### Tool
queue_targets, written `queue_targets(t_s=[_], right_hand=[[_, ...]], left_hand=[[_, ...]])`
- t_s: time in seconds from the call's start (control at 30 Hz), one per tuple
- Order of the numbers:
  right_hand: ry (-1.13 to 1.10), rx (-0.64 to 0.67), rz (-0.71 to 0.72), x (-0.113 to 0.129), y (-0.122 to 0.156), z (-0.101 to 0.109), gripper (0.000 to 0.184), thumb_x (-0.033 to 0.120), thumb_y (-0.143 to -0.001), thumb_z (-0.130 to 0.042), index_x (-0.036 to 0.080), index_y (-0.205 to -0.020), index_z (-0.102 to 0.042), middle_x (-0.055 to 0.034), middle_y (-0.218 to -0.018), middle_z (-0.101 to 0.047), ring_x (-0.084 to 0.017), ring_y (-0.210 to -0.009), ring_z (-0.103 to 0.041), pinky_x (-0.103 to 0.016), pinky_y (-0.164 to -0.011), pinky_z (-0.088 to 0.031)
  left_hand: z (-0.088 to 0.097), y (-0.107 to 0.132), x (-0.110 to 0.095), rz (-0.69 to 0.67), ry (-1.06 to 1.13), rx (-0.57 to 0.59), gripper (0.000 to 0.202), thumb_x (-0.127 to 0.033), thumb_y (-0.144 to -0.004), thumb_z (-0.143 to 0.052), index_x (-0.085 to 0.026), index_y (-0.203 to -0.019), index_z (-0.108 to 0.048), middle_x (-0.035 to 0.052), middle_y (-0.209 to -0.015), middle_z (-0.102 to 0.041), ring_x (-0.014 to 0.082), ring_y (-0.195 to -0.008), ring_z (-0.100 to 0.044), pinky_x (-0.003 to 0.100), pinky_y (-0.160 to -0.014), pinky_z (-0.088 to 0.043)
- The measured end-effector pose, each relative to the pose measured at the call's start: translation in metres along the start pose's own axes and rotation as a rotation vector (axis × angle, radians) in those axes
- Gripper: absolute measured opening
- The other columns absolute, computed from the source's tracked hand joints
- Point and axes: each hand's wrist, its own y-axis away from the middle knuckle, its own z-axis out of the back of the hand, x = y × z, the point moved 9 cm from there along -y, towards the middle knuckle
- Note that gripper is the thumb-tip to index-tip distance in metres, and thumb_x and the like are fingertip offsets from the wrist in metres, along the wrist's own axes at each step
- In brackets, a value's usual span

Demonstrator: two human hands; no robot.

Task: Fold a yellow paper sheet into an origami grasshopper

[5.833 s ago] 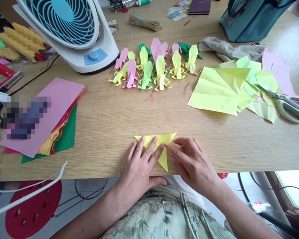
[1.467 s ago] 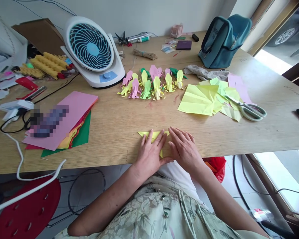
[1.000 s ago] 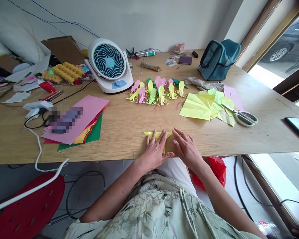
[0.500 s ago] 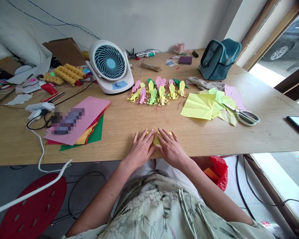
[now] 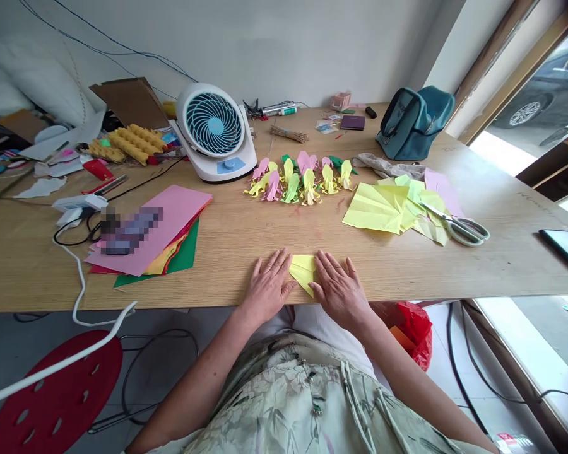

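Note:
A folded piece of yellow paper (image 5: 303,268) lies flat near the front edge of the wooden table (image 5: 227,239), creases showing on it. My left hand (image 5: 269,280) rests flat over its left side, fingers stretched out. On its right side my right hand (image 5: 339,284) lies flat too, fingers extended and thumb toward the middle. Both hands cover the outer parts of the paper. Beyond them stand several folded paper figures (image 5: 291,188) in pink, yellow and green.
Yellow sheets (image 5: 376,207) and scissors (image 5: 466,231) lie to the right, a phone (image 5: 565,249) farther right. Coloured paper (image 5: 182,205) is stacked at left, near a white fan (image 5: 215,129). A teal bag (image 5: 414,126) stands at the back. A red stool (image 5: 57,397) is below.
My right hand has slid to the right across the paper, opening a gap between the hands and uncovering more yellow. My left hand stays nearly in place. The view has shifted slightly.

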Motion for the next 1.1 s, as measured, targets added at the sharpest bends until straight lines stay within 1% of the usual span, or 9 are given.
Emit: queue_targets(t_s=[0.13, 0.23, 0.3, 0.37, 0.47, 0.63, 0.93, 1.0, 1.1], right_hand=[[0.032, 0.027, -0.116, -0.012, 0.003, 0.001, 0.064, 0.047, -0.105, -0.026, 0.008, -0.154, -0.036, -0.0156, -0.162, -0.030, -0.029, -0.150, -0.030, -0.057, -0.122, -0.014], [0.034, 0.022, -0.159, -0.007, -0.004, 0.008, 0.068, 0.049, -0.104, -0.026, 0.002, -0.153, -0.034, -0.0196, -0.162, -0.026, -0.031, -0.151, -0.027, -0.057, -0.122, -0.014], [0.014, -0.013, -0.093, 0.012, -0.013, 0.015, 0.069, 0.048, -0.104, -0.027, 0.001, -0.155, -0.030, -0.0197, -0.164, -0.020, -0.032, -0.153, -0.021, -0.057, -0.123, -0.011], [-0.034, -0.018, 0.049, 0.038, -0.023, 0.015, 0.069, 0.048, -0.104, -0.026, 0.002, -0.156, -0.027, -0.0180, -0.165, -0.016, -0.030, -0.154, -0.017, -0.056, -0.124, -0.009], [-0.110, 0.048, 0.149, 0.059, -0.030, 0.003, 0.069, 0.049, -0.105, -0.024, 0.004, -0.156, -0.028, -0.0174, -0.164, -0.021, -0.029, -0.153, -0.022, -0.053, -0.124, -0.014], [-0.099, 0.080, 0.081, 0.045, -0.025, -0.010, 0.070, 0.051, -0.104, -0.026, 0.003, -0.155, -0.032, -0.0171, -0.164, -0.022, -0.029, -0.153, -0.022, -0.050, -0.123, -0.019], [0.025, 0.054, 0.046, 0.017, 0.010, -0.003, 0.075, 0.056, -0.102, -0.030, 0.003, -0.155, -0.030, -0.0169, -0.164, -0.023, -0.030, -0.153, -0.023, -0.053, -0.123, -0.018], [0.026, 0.039, 0.037, 0.011, 0.017, 0.001, 0.075, 0.056, -0.102, -0.029, 0.005, -0.156, -0.029, -0.0173, -0.164, -0.025, -0.030, -0.152, -0.024, -0.054, -0.122, -0.017], [0.011, 0.006, 0.033, 0.006, 0.015, 0.007, 0.075, 0.057, -0.102, -0.027, 0.007, -0.158, -0.025, -0.0179, -0.165, -0.022, -0.030, -0.153, -0.022, -0.056, -0.122, -0.017]], left_hand=[[-0.004, -0.001, 0.004, 0.022, -0.005, -0.003, 0.062, -0.046, -0.103, -0.031, -0.016, -0.157, -0.029, 0.0102, -0.164, -0.028, 0.0265, -0.152, -0.027, 0.052, -0.122, -0.027], [-0.005, -0.001, 0.006, 0.016, -0.006, -0.024, 0.061, -0.048, -0.103, -0.033, -0.019, -0.157, -0.030, 0.0103, -0.165, -0.026, 0.0279, -0.152, -0.026, 0.052, -0.121, -0.027], [-0.007, 0.000, 0.007, 0.012, 0.003, -0.032, 0.062, -0.048, -0.102, -0.034, -0.020, -0.157, -0.031, 0.0125, -0.166, -0.023, 0.0294, -0.153, -0.024, 0.052, -0.121, -0.027], [-0.009, 0.001, 0.009, 0.009, 0.015, -0.026, 0.063, -0.047, -0.101, -0.038, -0.019, -0.157, -0.030, 0.0150, -0.166, -0.022, 0.0312, -0.153, -0.023, 0.053, -0.121, -0.027], [-0.012, 0.001, 0.009, 0.013, 0.014, -0.004, 0.063, -0.042, -0.101, -0.040, -0.017, -0.158, -0.029, 0.0158, -0.166, -0.021, 0.0316, -0.153, -0.022, 0.052, -0.121, -0.026], [-0.010, 0.000, 0.008, 0.041, -0.014, -0.028, 0.060, -0.032, -0.101, -0.033, -0.011, -0.157, -0.028, 0.0135, -0.165, -0.024, 0.0279, -0.153, -0.023, 0.049, -0.123, -0.024], [-0.007, 0.000, 0.007, 0.078, -0.028, -0.005, 0.059, -0.034, -0.103, -0.025, -0.011, -0.157, -0.028, 0.0074, -0.166, -0.023, 0.0243, -0.153, -0.023, 0.049, -0.123, -0.025], [-0.006, -0.001, 0.006, 0.084, -0.030, -0.008, 0.058, -0.035, -0.103, -0.025, -0.013, -0.157, -0.028, 0.0074, -0.165, -0.023, 0.0246, -0.153, -0.023, 0.051, -0.123, -0.026], [-0.005, -0.007, 0.010, 0.122, -0.027, -0.003, 0.058, -0.036, -0.103, -0.027, -0.015, -0.158, -0.027, 0.0083, -0.165, -0.024, 0.0282, -0.153, -0.024, 0.058, -0.121, -0.025]])
